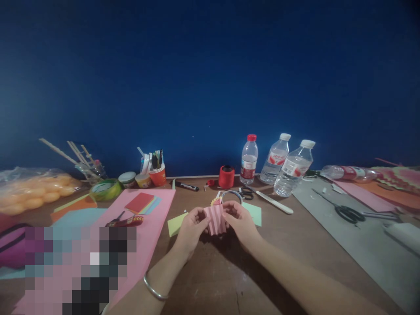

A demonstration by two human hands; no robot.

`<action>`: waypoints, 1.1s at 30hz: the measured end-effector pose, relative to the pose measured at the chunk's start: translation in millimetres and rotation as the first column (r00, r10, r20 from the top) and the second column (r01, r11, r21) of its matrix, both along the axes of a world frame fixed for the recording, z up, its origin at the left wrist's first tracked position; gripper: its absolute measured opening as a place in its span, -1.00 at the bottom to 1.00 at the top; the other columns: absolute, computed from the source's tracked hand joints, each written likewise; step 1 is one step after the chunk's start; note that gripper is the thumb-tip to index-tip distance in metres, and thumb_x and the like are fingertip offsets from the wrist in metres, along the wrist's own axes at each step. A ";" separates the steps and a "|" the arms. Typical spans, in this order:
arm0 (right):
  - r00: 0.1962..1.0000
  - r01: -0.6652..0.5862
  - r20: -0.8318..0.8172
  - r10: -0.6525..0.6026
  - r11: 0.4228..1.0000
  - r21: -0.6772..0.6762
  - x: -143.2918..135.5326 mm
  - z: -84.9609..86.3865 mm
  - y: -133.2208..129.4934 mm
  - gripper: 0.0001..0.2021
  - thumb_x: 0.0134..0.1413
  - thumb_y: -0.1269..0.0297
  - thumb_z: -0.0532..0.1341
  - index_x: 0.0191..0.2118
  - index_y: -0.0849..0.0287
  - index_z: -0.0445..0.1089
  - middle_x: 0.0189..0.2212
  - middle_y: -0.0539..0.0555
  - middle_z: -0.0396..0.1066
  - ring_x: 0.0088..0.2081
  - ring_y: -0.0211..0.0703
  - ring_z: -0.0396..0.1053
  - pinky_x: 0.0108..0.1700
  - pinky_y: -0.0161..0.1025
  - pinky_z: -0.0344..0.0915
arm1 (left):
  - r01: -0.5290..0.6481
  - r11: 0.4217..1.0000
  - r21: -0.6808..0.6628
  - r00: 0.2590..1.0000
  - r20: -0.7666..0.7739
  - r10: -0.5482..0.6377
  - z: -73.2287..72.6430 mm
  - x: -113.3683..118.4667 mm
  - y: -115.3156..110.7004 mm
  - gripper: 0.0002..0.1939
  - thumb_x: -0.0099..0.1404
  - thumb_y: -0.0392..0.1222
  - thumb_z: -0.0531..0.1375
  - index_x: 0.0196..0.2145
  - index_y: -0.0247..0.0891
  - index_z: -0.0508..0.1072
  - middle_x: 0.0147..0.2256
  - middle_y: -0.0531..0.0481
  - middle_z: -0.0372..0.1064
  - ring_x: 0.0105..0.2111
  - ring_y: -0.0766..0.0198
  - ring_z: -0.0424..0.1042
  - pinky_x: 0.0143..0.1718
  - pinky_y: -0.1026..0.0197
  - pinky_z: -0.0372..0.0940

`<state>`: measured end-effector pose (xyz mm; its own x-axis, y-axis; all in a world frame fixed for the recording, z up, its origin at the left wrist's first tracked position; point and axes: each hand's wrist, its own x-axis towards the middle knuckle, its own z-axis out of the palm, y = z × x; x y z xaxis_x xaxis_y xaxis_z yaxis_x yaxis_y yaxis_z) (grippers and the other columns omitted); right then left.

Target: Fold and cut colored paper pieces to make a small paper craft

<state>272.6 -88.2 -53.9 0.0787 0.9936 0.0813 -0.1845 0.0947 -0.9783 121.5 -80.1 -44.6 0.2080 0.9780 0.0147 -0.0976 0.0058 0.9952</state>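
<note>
A small pink sheet of paper with accordion pleats [215, 221] is held up between both hands above the brown table. My left hand [193, 225] pinches its left edge between thumb and fingers, and a silver bangle circles that wrist. On the opposite edge, my right hand [241, 221] grips the paper the same way. Just behind the pleats a yellow folded paper fan [216, 201] shows in part. A yellow-green paper piece [177, 224] lies beside my left hand, and a mint green one [254, 214] lies behind my right hand. A roll of tape [234, 195] is partly hidden by the right hand.
Water bottles [248, 162] and a red spool [226, 177] stand along the blue wall. A white stick [274, 202] and black-handled scissors [246, 193] lie behind my right hand. Pink sheets [160, 205] with a utility knife [126, 221] cover the left; a grey mat [323, 218] with scissors [349, 215] covers the right.
</note>
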 end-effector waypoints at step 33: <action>0.914 -0.108 -0.398 0.081 0.993 -0.046 11.0 -8.2 13.8 -0.68 -0.33 0.38 0.36 -0.34 0.17 0.30 -0.52 -0.07 0.36 -0.51 -0.31 0.30 -0.42 -0.31 0.21 | -0.063 0.996 -0.066 0.976 0.205 0.075 -10.1 -3.8 6.3 -0.82 0.02 -0.21 0.23 -0.38 -0.28 0.36 -0.44 0.05 0.35 -0.46 0.37 0.34 -0.40 0.31 0.26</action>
